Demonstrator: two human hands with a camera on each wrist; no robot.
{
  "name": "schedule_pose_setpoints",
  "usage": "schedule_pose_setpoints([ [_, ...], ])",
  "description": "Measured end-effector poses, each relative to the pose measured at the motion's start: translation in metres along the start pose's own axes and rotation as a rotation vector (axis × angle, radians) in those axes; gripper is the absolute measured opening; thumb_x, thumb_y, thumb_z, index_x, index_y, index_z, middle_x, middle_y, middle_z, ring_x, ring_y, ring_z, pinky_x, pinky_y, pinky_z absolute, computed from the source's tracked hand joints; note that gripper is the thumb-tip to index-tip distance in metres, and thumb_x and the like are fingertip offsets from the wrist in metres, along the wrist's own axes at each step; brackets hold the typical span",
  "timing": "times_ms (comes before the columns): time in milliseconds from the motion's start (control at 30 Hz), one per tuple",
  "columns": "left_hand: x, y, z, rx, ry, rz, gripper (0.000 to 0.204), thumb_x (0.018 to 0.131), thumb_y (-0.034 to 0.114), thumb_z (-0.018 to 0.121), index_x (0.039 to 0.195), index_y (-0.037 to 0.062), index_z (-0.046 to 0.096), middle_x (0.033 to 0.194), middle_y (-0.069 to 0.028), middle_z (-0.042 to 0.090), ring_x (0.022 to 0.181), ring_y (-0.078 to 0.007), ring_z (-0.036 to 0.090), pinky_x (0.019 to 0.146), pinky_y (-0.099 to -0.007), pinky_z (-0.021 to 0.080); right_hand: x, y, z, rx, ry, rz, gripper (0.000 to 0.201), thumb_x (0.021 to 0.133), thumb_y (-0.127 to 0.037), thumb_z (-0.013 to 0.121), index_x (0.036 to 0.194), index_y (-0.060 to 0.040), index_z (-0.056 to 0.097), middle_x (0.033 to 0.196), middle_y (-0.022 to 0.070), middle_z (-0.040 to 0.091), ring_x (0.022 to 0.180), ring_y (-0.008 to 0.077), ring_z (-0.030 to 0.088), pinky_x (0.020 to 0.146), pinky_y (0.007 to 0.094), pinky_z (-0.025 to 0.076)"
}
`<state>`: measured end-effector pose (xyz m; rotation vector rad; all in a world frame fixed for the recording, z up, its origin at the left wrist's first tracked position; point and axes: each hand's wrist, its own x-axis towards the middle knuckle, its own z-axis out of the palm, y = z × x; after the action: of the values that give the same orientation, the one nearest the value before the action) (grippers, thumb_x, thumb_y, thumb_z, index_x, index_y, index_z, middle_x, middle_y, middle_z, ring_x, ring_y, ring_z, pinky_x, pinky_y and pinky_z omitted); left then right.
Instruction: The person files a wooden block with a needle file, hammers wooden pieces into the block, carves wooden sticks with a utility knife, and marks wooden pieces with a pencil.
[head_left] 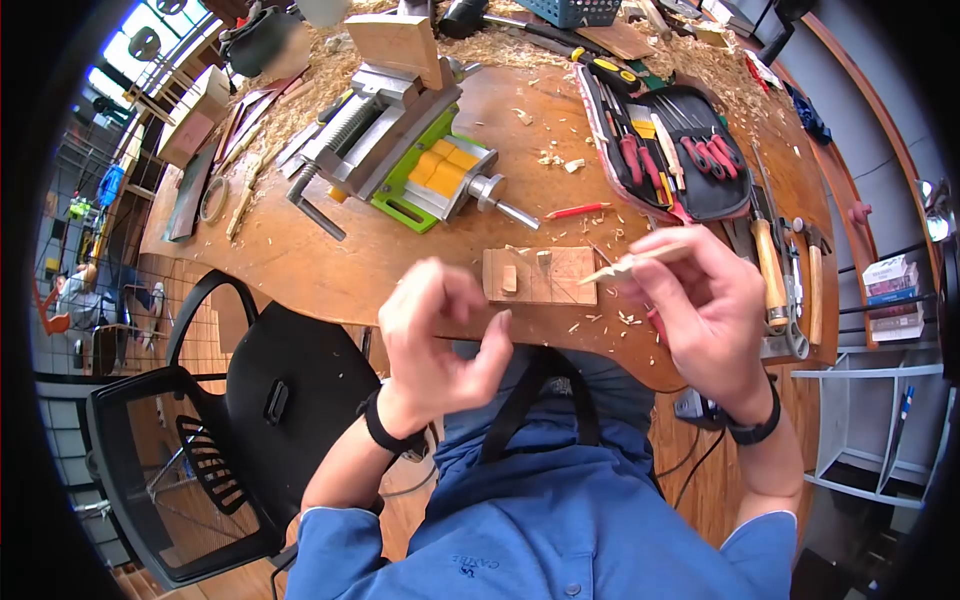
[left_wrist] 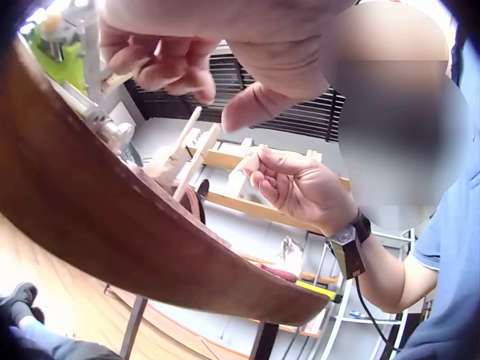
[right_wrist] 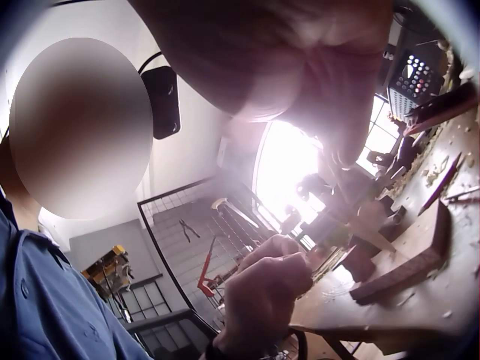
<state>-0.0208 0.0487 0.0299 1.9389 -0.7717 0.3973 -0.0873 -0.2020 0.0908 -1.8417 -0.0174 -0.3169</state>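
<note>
My right hand pinches a slim, pale carved wooden stick between thumb and fingers, its narrow tip pointing left over the edge of a small wooden board. That board lies near the table's front edge, with pencil lines and a short wooden block on it. To the left of the board, my left hand hovers with loosely bent fingers and thumb apart, holding nothing. In the left wrist view, the left hand is above the table edge, and the right hand shows beyond it.
A metal vise on a green and yellow base stands behind the board. A red pencil lies nearby. An opened tool case is at the right, beside a wooden-handled tool. Shavings cover the back. A black chair stands left.
</note>
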Motion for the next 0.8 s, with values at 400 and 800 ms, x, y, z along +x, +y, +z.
schedule_pose_setpoints([
  [400, 0.013, -0.007, -0.002, 0.242, -0.269, -0.146, 0.065, 0.070, 0.014, 0.094, 0.129, 0.0002, 0.070, 0.125, -0.0151, 0.071, 0.117, -0.0382, 0.067, 0.103, -0.0452, 0.052, 0.040, 0.023, 0.007, -0.381, -0.120, -0.323, 0.005, 0.097, 0.002, 0.074, 0.100, 0.0045, 0.072, 0.090, 0.0200, 0.075, 0.079, 0.0385, 0.074, 0.071, 0.0404, 0.056],
  [800, 0.014, -0.017, 0.001, 0.256, -0.271, -0.134, 0.059, 0.071, 0.017, 0.097, 0.124, 0.0035, 0.076, 0.124, -0.0110, 0.072, 0.116, -0.0367, 0.066, 0.103, -0.0446, 0.051, 0.046, 0.026, 0.009, -0.424, -0.176, -0.397, 0.005, 0.093, 0.002, 0.076, 0.097, 0.0038, 0.073, 0.083, 0.0210, 0.073, 0.072, 0.0381, 0.072, 0.065, 0.0402, 0.055],
])
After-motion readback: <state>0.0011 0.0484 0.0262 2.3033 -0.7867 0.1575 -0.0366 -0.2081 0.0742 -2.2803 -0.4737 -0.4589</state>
